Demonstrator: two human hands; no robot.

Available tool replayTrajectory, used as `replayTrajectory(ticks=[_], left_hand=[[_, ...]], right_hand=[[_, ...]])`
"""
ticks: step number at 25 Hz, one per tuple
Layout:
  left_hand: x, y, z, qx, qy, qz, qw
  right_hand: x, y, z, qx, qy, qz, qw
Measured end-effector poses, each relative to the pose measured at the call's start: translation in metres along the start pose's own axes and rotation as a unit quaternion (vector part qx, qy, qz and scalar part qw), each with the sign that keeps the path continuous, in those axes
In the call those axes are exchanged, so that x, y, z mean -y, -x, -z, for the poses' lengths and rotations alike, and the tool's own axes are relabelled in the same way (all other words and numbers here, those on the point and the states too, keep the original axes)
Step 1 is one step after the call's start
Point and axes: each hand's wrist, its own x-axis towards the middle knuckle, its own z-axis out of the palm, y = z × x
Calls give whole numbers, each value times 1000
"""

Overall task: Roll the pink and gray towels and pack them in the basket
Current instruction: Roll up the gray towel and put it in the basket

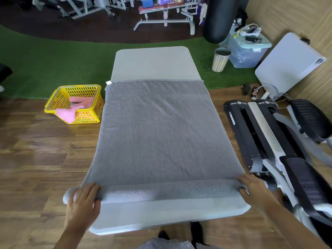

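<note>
1. At the near edge, a striped garment (172,244) shows at the bottom of the view, just under the near end of the table (161,215).
2. The left hand (83,203) lies palm-down on the left end of the roll (161,193), fingers fairly straight and spread, pressing on the cloth rather than wrapping it.
3. The right hand (255,188) lies on the right end of the roll, fingers extended over the top and fingertips on the fold; it does not clench the cloth.
4. The roll is the near end of the gray towel (158,130), turned over into a low tube that runs across the table from hand to hand, with a strip of bare table between it and the near edge.
5. Beyond the roll the gray towel lies flat and spread, covering the table's width, its sides drooping slightly over both long edges; its far hem stops short of the far end, leaving bare tabletop there.
6. To the right, beside the table, stands a black and silver stepper (273,141) on the wood floor (36,159).
7. To the left, near the towel's far corner, a yellow basket (53,105) sits on the floor, tipped slightly, apart from the table.
8. A pink towel (71,112) lies loosely inside it, unrolled, one corner hanging over the near rim.
9. Farther off lie green turf (45,65), a pale bin (220,60), a clear storage box (246,54) and a weight bench (165,13).
</note>
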Motion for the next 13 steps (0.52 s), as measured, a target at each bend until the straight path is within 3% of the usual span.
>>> replayTrajectory(ticks=[4, 7, 13], left_hand=[[-5, -2, -2, 11, 48, 7, 999], [-1, 2, -11, 23, 92, -15, 995], [-12, -6, -7, -13, 25, -19, 999]], right_hand=[[1, 6, -1, -4, -45, -68, 997], [-4, 11, -4, 50, -38, -84, 994], [3, 1, 14, 117, -28, -88, 989]])
